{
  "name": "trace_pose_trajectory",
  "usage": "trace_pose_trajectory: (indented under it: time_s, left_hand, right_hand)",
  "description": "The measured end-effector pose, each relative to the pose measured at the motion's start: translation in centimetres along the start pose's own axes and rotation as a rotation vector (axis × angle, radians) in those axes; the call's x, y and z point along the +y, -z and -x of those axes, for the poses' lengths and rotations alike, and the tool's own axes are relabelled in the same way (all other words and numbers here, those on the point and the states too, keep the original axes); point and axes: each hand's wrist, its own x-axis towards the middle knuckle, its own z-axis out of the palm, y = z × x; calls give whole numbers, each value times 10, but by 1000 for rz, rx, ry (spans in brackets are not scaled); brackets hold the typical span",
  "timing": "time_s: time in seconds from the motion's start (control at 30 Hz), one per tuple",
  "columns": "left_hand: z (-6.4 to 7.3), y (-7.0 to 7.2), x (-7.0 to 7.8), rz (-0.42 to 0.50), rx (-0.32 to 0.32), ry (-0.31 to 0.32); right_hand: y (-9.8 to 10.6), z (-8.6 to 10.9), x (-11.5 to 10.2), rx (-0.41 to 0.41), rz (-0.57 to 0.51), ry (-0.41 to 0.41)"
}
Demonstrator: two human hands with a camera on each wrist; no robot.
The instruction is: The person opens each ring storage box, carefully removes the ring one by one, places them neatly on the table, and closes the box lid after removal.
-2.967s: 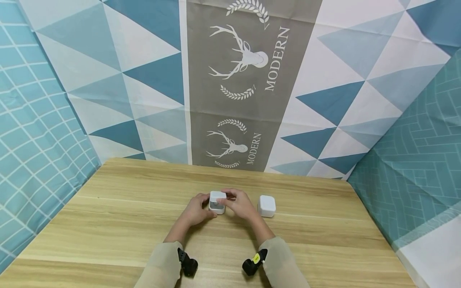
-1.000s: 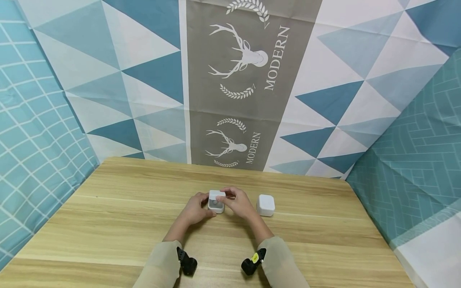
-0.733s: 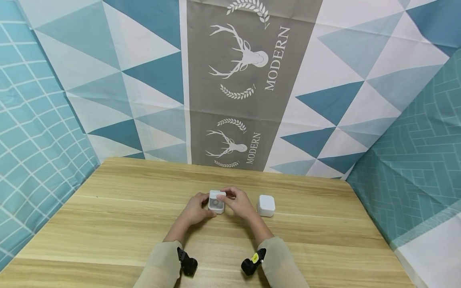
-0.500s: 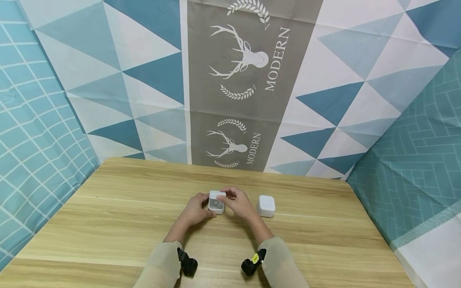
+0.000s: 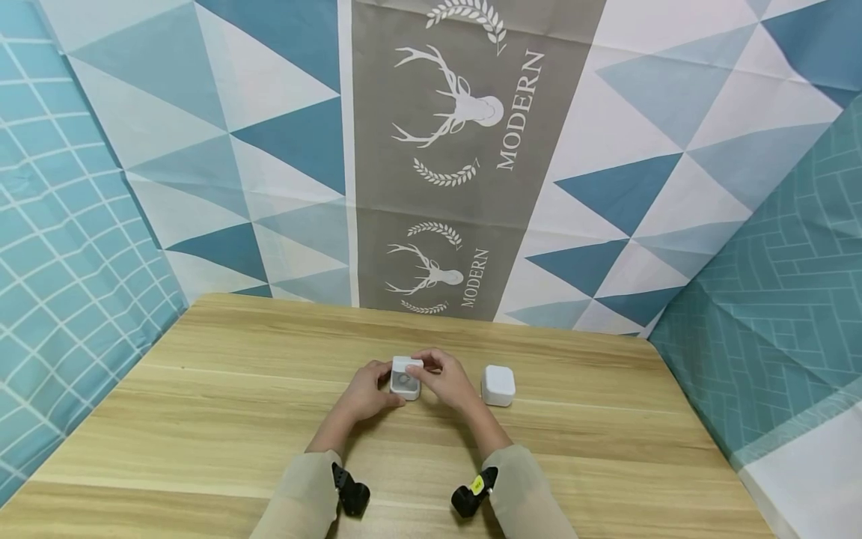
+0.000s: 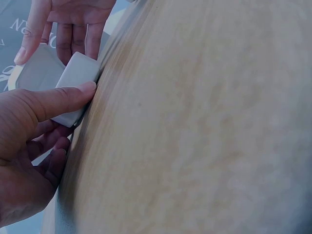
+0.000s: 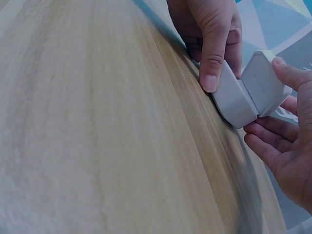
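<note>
- Smooth white square box (image 5: 405, 394) on wooden table (image 5: 202, 442): lid (image 7: 263, 85) wider open than earlier, grey interior's contents unclear.
- Left hand (image 5: 365, 393) grips its base, right hand (image 5: 450, 382) pinches the lid.
- Second white box (image 5: 498, 385): closed, unmoved.

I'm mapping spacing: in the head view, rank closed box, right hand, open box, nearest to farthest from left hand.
1. Open box: held by the left hand.
2. Right hand: across the open box.
3. Closed box: beyond, rightmost.
</note>
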Motion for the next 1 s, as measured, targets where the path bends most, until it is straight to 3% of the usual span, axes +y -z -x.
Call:
trace_pose_trajectory:
  time_s: [0.23,0.37,0.53,0.77,1.0]
  left_hand:
    - [1,-1,-1,8,2,2]
    - [0,0,-1,7,7,0]
    - [0,0,-1,4,6,0]
    - [0,0,-1,-4,4,-2]
    - [1,0,-1,1,0,2]
  right_hand:
    - [-8,-11,31,34,-3,-3]
    - [-9,-13,36,51,-29,2]
    - [-8,-12,30,53,-70,18]
    - [-3,-2,2,23,-62,63]
    - [-3,0,-2,31,-39,60]
